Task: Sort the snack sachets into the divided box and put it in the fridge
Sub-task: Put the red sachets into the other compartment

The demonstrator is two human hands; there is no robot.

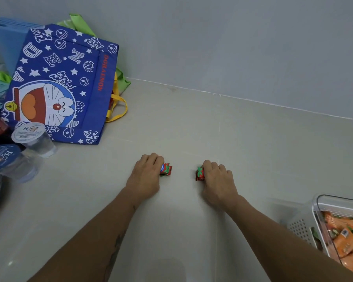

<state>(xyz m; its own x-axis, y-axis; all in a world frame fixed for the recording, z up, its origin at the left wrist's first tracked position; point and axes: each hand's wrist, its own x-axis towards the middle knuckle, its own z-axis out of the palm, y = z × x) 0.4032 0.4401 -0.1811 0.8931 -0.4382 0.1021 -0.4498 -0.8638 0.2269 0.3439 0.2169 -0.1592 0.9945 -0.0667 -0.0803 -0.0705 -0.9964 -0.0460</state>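
Two small red-and-green foil snack sachets sit near the middle of the pale beige counter (192,123), one per hand, apart w/ bare counter between them. The left sachet (166,169) pokes out from under the curled fingers of the left hand (146,176), which pinches it against the counter; a blue round logo shows on its wrapper. The right sachet (200,173) is gripped the same way by the right hand (218,180), fingers curled over it, only its inner end visible. Both forearms reach in from the bottom edge.

Right of the sachets & nearer the person, at the frame's edge, is the clear plastic divided box (322,202) w/ a perforated white side panel; the part in view holds a pile of orange sachets (346,241). Other compartments are cut off by the frame.

Left of the sachets & farther back, a blue fabric cartoon-cat tote bag (57,82) leans at the grey wall (232,37), w/ green & yellow bag handles behind it. Left of the sachets, by the tote's lower corner, lie two sealed clear water cups (33,139) on their sides, foil lids facing the camera.
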